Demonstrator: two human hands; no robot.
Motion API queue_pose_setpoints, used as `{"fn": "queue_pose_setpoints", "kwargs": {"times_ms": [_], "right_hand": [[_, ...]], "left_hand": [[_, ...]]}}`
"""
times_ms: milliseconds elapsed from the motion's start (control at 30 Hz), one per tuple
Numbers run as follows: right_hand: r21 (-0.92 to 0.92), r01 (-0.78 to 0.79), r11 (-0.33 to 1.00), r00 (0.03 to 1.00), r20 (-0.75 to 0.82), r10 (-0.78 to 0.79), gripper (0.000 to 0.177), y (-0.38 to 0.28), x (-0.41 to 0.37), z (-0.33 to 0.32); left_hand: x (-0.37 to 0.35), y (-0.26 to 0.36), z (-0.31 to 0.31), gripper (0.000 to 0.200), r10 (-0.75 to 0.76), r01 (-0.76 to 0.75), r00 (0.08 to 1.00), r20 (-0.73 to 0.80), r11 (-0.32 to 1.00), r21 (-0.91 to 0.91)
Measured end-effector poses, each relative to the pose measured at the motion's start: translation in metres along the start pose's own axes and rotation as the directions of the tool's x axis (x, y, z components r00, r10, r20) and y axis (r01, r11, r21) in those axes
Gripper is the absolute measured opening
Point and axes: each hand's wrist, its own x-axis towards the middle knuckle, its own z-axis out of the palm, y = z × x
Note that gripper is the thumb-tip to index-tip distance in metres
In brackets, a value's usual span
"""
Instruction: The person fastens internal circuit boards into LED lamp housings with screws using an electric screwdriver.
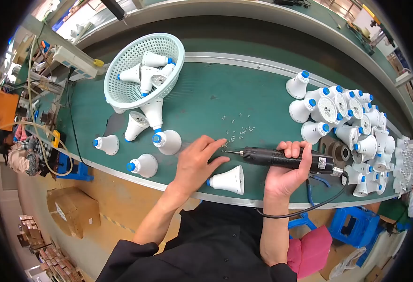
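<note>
My right hand (286, 176) is wrapped round a black electric screwdriver (281, 159), held level with its bit pointing left. My left hand (198, 162) is beside the bit tip, thumb and forefinger apart, with the forefinger at the edge of a scatter of small screws (234, 136). Whether a screw sits on the bit is too small to tell. Just below the bit, a white cone-shaped lamp housing (229, 180) with a blue cap lies on its side on the green table (244, 89).
A pale green basket (178, 61) of lamp housings leans at the back left, above several loose ones (168, 142). Many more housings (326, 109) crowd the right side. The screwdriver's black cord (305, 212) loops over the front edge. Blue stools (354, 225) stand below.
</note>
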Motion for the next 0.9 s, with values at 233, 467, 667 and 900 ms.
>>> {"fn": "queue_pose_setpoints", "kwargs": {"times_ms": [233, 467, 667, 900], "right_hand": [[0.022, -0.02, 1.0, 0.999, -0.032, 0.021, 0.02, 0.0, -0.002, 0.002], [0.004, -0.015, 1.0, 0.999, -0.043, 0.015, 0.019, 0.0, 0.0, -0.001], [0.046, -0.002, 0.999, 0.999, -0.046, 0.004, 0.018, -0.005, 0.0, 0.0], [0.061, 0.008, 0.998, 0.998, -0.065, -0.004, 0.018, -0.016, -0.007, 0.0]], "left_hand": [[0.002, -0.001, 0.003, 0.033, 0.029, -0.03, 0.999, -0.021, 0.999, -0.02], [0.001, -0.005, 0.008, 0.018, 0.074, -0.076, 0.997, -0.036, 0.997, -0.031], [0.003, -0.002, 0.005, 0.018, 0.088, -0.089, 0.995, -0.038, 0.996, -0.022], [0.002, 0.012, -0.006, 0.019, 0.001, -0.008, 0.998, -0.06, 0.994, -0.112]]}}
